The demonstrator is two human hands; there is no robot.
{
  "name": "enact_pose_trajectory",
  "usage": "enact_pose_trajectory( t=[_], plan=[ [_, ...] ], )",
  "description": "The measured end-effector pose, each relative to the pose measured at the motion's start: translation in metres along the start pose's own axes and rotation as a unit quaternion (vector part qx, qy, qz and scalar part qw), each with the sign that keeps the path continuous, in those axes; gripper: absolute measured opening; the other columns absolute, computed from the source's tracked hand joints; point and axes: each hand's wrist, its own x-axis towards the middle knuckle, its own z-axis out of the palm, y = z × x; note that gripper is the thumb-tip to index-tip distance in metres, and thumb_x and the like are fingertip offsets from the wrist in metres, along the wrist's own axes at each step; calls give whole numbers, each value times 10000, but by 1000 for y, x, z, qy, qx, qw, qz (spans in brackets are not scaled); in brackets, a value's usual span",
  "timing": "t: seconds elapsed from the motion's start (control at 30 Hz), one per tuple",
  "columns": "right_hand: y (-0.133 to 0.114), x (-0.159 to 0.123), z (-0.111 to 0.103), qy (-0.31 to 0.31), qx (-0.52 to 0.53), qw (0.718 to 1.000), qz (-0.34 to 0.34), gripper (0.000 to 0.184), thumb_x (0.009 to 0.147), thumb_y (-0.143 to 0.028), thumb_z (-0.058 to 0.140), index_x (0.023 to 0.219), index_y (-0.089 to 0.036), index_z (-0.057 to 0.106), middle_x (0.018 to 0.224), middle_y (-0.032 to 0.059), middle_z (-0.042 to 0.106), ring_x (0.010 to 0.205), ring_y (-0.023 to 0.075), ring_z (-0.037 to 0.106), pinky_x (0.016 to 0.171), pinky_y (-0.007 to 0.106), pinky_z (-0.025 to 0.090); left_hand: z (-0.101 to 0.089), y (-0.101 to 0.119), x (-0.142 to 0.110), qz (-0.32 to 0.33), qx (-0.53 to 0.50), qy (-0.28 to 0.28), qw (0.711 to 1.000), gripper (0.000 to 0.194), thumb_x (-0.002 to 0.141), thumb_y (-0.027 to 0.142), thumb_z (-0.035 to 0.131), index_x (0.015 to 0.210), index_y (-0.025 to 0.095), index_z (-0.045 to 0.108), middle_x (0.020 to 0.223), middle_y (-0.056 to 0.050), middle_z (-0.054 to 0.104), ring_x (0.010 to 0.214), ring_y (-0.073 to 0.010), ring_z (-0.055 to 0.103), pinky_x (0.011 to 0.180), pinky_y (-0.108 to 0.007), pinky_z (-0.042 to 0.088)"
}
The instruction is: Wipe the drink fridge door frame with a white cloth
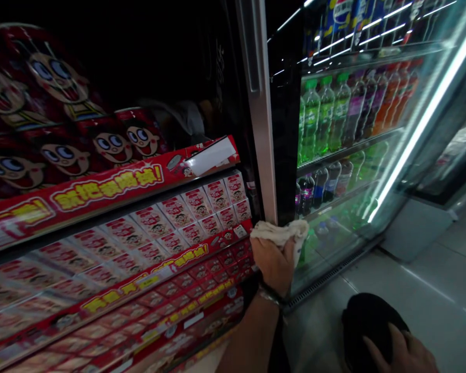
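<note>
My left hand (274, 261) is closed on a crumpled off-white cloth (281, 233). The cloth presses against the lower part of the pale vertical frame (266, 155) at the edge of a glass-door drinks cooler. A dark bracelet (271, 294) circles the left wrist. At the bottom right, my right hand (406, 355) rests with fingers apart on a black rounded shape (373, 326), seemingly my knee. It holds nothing that I can see.
On the left, a red-edged shelf (116, 181) carries red cartoon-face packs (58, 72) above rows of small cartons (194, 202). Bottles (326, 114) of green, purple and orange drinks stand behind the cooler glass. A tiled floor (431, 280) lies at the right.
</note>
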Motion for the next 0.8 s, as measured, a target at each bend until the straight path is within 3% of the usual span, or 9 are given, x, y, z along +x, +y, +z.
enact_pose_trajectory(
  t=[0.13, 0.2, 0.27, 0.37, 0.47, 0.53, 0.63, 0.7, 0.8],
  plan=[
    [-11, 3, 1, -30, -23, 999, 37, 813, 825, -634, 462, 1568, -310, 532, 1380, 236, 613, 1379, 572, 553, 1030, 819, 524, -18, 30, 81, -3, -32, 104, 994, 735, 1023, 693, 593, 1356, 49, 466, 1165, -227, 580, 1130, -370, 583, 1008, -569, 562],
    [-8, 4, 5, -44, -52, 996, 50, 812, 844, -642, 471, 1551, -248, 544, 1439, 255, 587, 1402, 566, 537, 1048, 800, 520, -20, 39, 100, -4, -40, 136, 990, 760, 1024, 721, 569, 1396, 70, 444, 1194, -223, 574, 1163, -374, 583, 1035, -587, 550],
    [-2, 5, 9, -53, -73, 994, 57, 815, 863, -652, 486, 1535, -196, 550, 1485, 278, 557, 1419, 559, 520, 1058, 769, 523, -14, 38, 99, 0, -36, 155, 987, 773, 1030, 712, 563, 1445, 77, 417, 1221, -231, 567, 1198, -391, 582, 1048, -611, 544],
    [8, 4, 14, -72, -97, 991, 51, 827, 904, -678, 474, 1524, -137, 545, 1533, 302, 511, 1435, 545, 499, 1074, 732, 526, 7, 23, 63, 16, -23, 159, 987, 857, 1032, 695, 573, 1550, 58, 326, 1276, -263, 559, 1275, -426, 570, 1065, -634, 542],
    [15, 3, 17, -83, -125, 988, 32, 862, 946, -705, 421, 1516, -69, 536, 1537, 332, 488, 1408, 539, 510, 1076, 709, 531, 38, -4, 0, 1, -6, 125, 992, 942, 1028, 710, 558, 1602, 19, 277, 1387, -330, 529, 1399, -481, 516, 1115, -689, 513],
    [19, 2, 18, -84, -139, 986, 24, 860, 972, -710, 392, 1532, -71, 524, 1546, 330, 480, 1411, 530, 504, 1069, 691, 539, 57, -23, -44, -10, 17, 91, 996, 907, 1037, 708, 519, 1571, -3, 345, 1389, -353, 546, 1394, -495, 536, 1091, -694, 532],
    [25, -1, 20, -84, -165, 983, 20, 892, 1003, -743, 335, 1554, -62, 500, 1564, 317, 460, 1405, 521, 508, 1065, 656, 554, 77, -47, -95, -4, 26, 42, 999, 817, 1040, 724, 447, 1438, 14, 518, 1286, -308, 642, 1264, -445, 650, 1032, -624, 593],
    [30, -2, 22, -80, -178, 981, 10, 937, 1006, -776, 295, 1542, -35, 500, 1546, 313, 464, 1379, 515, 527, 1092, 631, 548, 81, -55, -115, -19, 26, 23, 999, 824, 1039, 761, 356, 1315, 30, 620, 1204, -277, 686, 1171, -415, 697, 983, -587, 618],
    [36, -4, 26, -72, -184, 980, 6, 945, 1008, -801, 281, 1529, -47, 510, 1533, 297, 472, 1376, 496, 529, 1122, 606, 532, 74, -56, -124, -51, 26, -10, 998, 898, 1035, 794, 233, 1114, 30, 699, 1060, -273, 702, 1039, -402, 712, 902, -576, 622]
  ],
)
